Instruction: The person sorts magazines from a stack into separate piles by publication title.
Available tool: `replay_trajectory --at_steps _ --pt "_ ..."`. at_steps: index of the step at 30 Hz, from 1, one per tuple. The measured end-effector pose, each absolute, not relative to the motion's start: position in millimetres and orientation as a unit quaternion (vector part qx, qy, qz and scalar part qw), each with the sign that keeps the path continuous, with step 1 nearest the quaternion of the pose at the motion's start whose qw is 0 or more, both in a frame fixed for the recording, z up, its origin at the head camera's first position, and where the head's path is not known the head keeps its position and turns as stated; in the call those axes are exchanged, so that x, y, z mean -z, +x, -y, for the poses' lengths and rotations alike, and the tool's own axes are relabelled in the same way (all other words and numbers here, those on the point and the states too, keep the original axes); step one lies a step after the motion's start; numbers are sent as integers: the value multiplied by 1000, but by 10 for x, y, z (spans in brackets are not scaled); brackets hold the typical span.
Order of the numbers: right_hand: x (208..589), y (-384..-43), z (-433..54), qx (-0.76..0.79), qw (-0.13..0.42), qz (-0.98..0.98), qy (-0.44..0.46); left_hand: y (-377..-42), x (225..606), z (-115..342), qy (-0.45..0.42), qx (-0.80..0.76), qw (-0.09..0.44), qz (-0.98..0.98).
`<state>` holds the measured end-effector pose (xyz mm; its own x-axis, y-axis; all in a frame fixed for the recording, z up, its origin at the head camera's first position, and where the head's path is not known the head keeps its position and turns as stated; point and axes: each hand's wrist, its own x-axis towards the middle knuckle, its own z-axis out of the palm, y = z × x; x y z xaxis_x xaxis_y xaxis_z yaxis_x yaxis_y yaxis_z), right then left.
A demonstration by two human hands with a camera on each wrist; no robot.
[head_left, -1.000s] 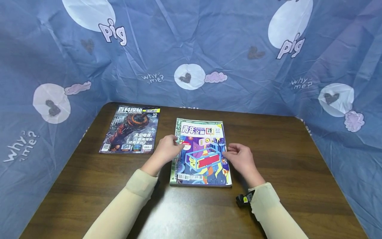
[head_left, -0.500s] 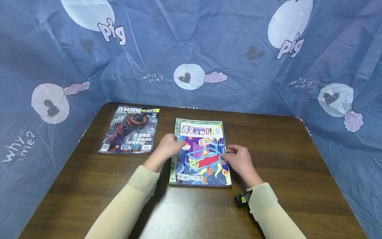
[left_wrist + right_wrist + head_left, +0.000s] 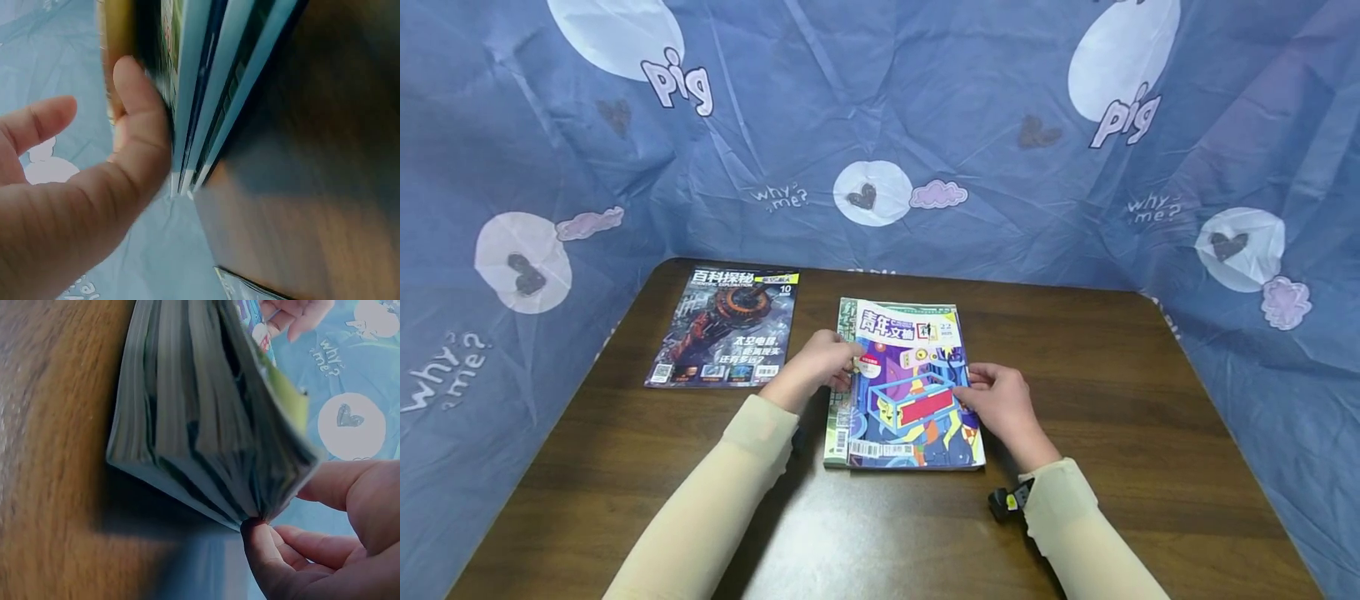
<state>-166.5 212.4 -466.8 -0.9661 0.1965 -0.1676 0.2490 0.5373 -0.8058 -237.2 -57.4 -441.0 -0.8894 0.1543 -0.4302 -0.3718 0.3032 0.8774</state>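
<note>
While pinching the left edge of the top magazine (image 3: 921,407) with the left hand (image 3: 816,364), gripping its right edge with the right hand (image 3: 1006,408). Lying on the pile (image 3: 837,433), right of the dark magazine (image 3: 718,329). Probably feeling light, bendy, slippery; wanting soft pinches at both sides.

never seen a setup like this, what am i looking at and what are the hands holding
There's no machine here, just a person's bare left hand and right hand. The wide view comes from a camera on the head; the two close views come from wrist cameras. On the wooden table lie a stack of magazines and, to its left, a dark-covered magazine. The left hand holds the left edge of the stack's top magazine, while the right hand pinches its right edge.
</note>
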Motion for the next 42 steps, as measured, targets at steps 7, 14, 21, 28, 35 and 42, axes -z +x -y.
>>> replay_trajectory --at_steps 7,14,21,28,35,42 --pt "4621 -1644 -2050 438 4 -893 106 -2445 4430 548 -52 -577 205 -789" --pt "4593 -1647 -2051 449 17 -888 103 -2492 4450 546 -44 -581 208 -785" --pt "4612 -1645 -2062 465 24 -879 103 -2510 4488 541 -40 -595 185 -781" --pt "4652 -1653 -2097 479 28 -872 99 -2484 4487 563 -48 -623 179 -760" --pt "4659 -1628 -2117 477 27 -873 98 -2495 4495 615 -65 -664 196 -719" --pt "4645 -1600 -2167 531 61 -838 107 -2476 4505 679 -59 -695 195 -689"
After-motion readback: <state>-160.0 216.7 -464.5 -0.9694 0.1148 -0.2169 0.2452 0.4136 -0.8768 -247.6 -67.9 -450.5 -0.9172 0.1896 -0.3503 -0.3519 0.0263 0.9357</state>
